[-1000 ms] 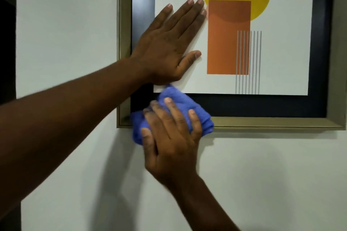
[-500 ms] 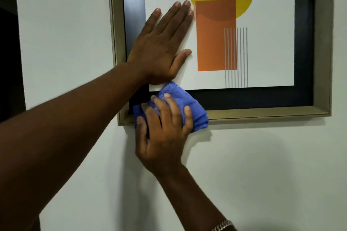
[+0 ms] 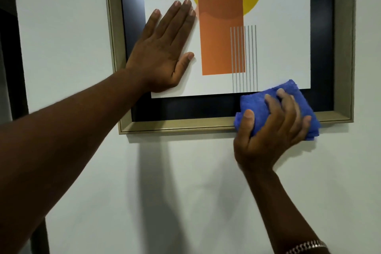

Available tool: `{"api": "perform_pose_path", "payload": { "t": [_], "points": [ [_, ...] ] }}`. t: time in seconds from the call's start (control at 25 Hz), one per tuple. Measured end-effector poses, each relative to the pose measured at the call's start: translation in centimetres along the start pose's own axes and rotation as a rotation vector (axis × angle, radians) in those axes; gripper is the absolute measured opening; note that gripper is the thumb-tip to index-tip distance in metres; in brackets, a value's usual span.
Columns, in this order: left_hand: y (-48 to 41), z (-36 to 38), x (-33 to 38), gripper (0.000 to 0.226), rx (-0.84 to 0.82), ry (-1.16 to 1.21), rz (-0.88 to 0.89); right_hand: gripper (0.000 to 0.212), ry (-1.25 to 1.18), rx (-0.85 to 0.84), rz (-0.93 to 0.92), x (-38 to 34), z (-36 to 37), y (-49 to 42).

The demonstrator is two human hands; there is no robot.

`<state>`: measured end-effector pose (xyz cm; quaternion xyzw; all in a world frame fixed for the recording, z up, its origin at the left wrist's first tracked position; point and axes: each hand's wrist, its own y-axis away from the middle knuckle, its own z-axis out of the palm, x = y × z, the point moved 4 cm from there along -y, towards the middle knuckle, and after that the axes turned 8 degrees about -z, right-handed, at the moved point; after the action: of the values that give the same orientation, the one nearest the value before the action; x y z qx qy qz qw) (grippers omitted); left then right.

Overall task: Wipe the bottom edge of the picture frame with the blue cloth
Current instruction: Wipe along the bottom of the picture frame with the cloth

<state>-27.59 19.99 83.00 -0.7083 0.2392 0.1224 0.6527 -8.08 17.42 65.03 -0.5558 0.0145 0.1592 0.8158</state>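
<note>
A gold picture frame (image 3: 177,125) with a black inner border hangs on a white wall; its print shows a yellow circle, an orange rectangle and thin grey lines. My left hand (image 3: 165,51) lies flat and open on the lower left of the glass, fingers spread, holding nothing. My right hand (image 3: 270,136) grips a folded blue cloth (image 3: 255,103) and presses it against the frame's bottom edge near the right corner. The cloth covers part of the gold rail and the black border there.
The white wall (image 3: 185,192) stretches below and to the left of the frame. A dark vertical strip (image 3: 12,57) runs along the far left. A metal bracelet (image 3: 307,246) sits on my right wrist.
My right hand has slid the blue cloth along the bottom edge from the left corner to near the right corner. My left hand stays flat on the glass.
</note>
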Motion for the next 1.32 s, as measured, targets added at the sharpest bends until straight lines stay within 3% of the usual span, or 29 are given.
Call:
{"api": "perform_pose_path", "payload": {
  "t": [0.08,0.16,0.36,0.52,0.76,0.92,1.08,1.2,1.32],
  "points": [
    [0.0,0.0,0.0,0.073,-0.019,-0.009,-0.004,0.04,-0.039,0.034,0.147,-1.2,0.3,-0.4],
    [0.0,0.0,0.1,0.073,-0.025,-0.013,-0.008,0.036,-0.081,0.0,0.16,-4.3,1.0,0.1],
    [-0.1,-0.5,0.0,0.073,-0.113,0.005,0.006,0.021,-0.137,-0.252,-0.012,-13.8,2.9,3.4],
    [-0.2,-0.6,-0.1,0.073,-0.16,-0.017,0.006,0.023,-0.189,-0.367,-0.23,-18.9,3.7,5.0],
    [0.1,-0.4,-0.2,0.071,-0.183,-0.031,-0.021,0.034,-0.272,-0.45,-0.497,-14.1,2.7,4.1],
    [2.0,-1.0,0.1,0.07,-0.28,-0.019,-0.076,0.035,-0.375,-0.496,-0.444,-9.5,0.3,1.7],
    [5.0,-2.2,1.3,0.07,-0.372,0.065,-0.255,0.041,-0.535,-0.579,-0.4,-5.3,-1.9,-1.3],
    [7.5,-3.1,4.5,0.065,-0.409,0.205,-0.394,0.033,-0.564,-0.605,-0.334,-3.5,-3.2,-3.1],
    [9.8,-4.0,10.0,0.068,-0.464,0.301,-0.365,0.042,-0.515,-0.582,-0.234,-1.5,-4.6,-4.8]
  ]
}}
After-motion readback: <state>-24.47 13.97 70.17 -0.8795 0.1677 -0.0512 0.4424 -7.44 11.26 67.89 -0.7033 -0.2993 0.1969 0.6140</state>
